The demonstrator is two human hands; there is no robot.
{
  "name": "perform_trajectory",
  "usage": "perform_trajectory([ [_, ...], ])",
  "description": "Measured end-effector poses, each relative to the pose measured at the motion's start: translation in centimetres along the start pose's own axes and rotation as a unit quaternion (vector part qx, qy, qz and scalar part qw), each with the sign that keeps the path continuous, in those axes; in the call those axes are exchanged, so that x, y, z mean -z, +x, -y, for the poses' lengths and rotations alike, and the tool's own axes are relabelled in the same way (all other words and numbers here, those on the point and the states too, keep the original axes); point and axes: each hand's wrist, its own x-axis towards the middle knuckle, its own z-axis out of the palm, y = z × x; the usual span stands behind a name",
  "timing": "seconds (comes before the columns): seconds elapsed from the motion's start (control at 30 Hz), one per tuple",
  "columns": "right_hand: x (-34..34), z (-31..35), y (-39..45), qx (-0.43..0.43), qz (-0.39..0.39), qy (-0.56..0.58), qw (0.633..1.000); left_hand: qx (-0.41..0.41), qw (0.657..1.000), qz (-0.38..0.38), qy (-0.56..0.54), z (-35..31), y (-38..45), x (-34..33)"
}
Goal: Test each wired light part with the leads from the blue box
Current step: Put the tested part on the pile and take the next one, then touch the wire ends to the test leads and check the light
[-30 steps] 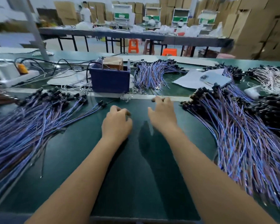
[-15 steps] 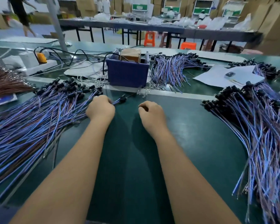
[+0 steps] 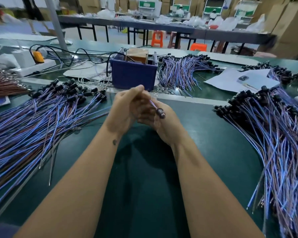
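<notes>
Both hands (image 3: 127,107) (image 3: 163,124) raised together, fingers (image 3: 138,91) clamped on one light part (image 3: 160,112), blue box (image 3: 133,75) just beyond.

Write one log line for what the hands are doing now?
left hand: holds wired light part | right hand: cupped beneath | blue box: behind
</notes>
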Motion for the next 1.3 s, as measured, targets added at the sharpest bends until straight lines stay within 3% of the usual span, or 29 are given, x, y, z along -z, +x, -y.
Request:
perform_trajectory([
  [0.17, 0.7, 0.0, 0.2, -0.004, -0.077, 0.028, 0.997, 0.175, 0.974, 0.114, 0.092, 1.1, -1.0, -0.4],
  [0.3, 1.2, -0.3, 0.2, 0.029, -0.106, 0.029, 0.994, 0.239, 0.960, 0.121, 0.080, 0.6, -1.5, 0.0],
  [0.37, 1.5, -0.1, 0.2, 0.047, -0.103, 0.052, 0.992, 0.217, 0.971, 0.057, 0.087, 0.5, -1.4, 0.1],
  [0.43, 1.5, 0.1, 0.2, 0.056, -0.090, 0.067, 0.992, 0.165, 0.979, -0.061, 0.107, 0.5, -1.2, 0.1],
  [0.53, 1.1, -0.1, 0.1, 0.064, -0.070, 0.024, 0.995, 0.130, 0.965, -0.167, 0.155, 1.0, -0.5, -0.2],
  [0.63, 0.6, -0.5, -0.1, 0.072, -0.061, -0.057, 0.994, 0.090, 0.955, -0.160, 0.232, 2.1, -0.5, -0.6],
  [0.87, 0.5, -0.7, -0.4, 0.066, -0.061, -0.122, 0.988, 0.013, 0.928, -0.178, 0.326, 2.2, -0.6, 0.5],
  [0.93, 0.4, -0.8, -0.3, 0.064, -0.063, -0.147, 0.985, 0.003, 0.933, -0.192, 0.305, 1.8, -0.6, 0.8],
  [1.1, 0.3, -1.0, -0.1, 0.062, -0.075, -0.140, 0.985, 0.068, 0.953, -0.164, 0.246, 1.4, -0.8, 0.8],
  [1.3, 0.0, -1.1, -0.1, 0.059, -0.072, -0.192, 0.977, 0.056, 0.955, -0.170, 0.237, 1.7, -0.8, 0.8],
])
